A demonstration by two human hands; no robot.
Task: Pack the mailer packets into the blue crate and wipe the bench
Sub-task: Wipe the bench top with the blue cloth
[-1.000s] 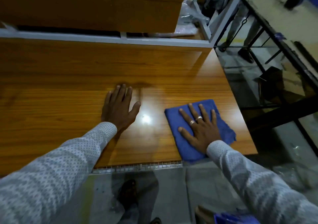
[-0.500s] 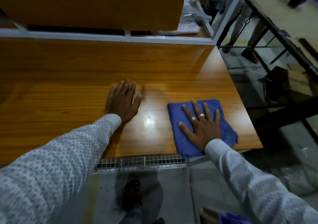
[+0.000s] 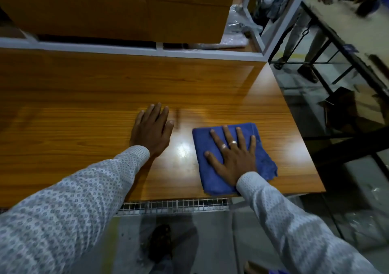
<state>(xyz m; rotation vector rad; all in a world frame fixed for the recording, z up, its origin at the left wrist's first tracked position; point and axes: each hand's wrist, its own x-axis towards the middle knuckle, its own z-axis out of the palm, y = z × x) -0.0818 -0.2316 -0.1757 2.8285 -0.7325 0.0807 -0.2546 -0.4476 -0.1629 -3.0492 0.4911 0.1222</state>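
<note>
A folded blue cloth [image 3: 212, 174] lies on the glossy wooden bench [image 3: 73, 130], near its front right corner. My right hand [image 3: 233, 156] presses flat on the cloth with straight, spread fingers and two rings showing. My left hand [image 3: 152, 129] rests flat on the bare wood a little to the left of the cloth, fingers straight. No mailer packets are in view. Only a sliver of blue [image 3: 277, 271] shows at the bottom edge, behind my right sleeve.
A raised wooden back panel [image 3: 126, 73] with a white frame [image 3: 105, 47] bounds the bench at the back; large cardboard boxes [image 3: 117, 8] sit above it. A wire grille [image 3: 174, 205] runs under the front edge. Dark metal tables [image 3: 345, 48] and a person's legs stand to the right.
My right hand has slid the cloth slightly away from me along the bench. My left hand stays flat on the wood. The camera has shifted a little.
</note>
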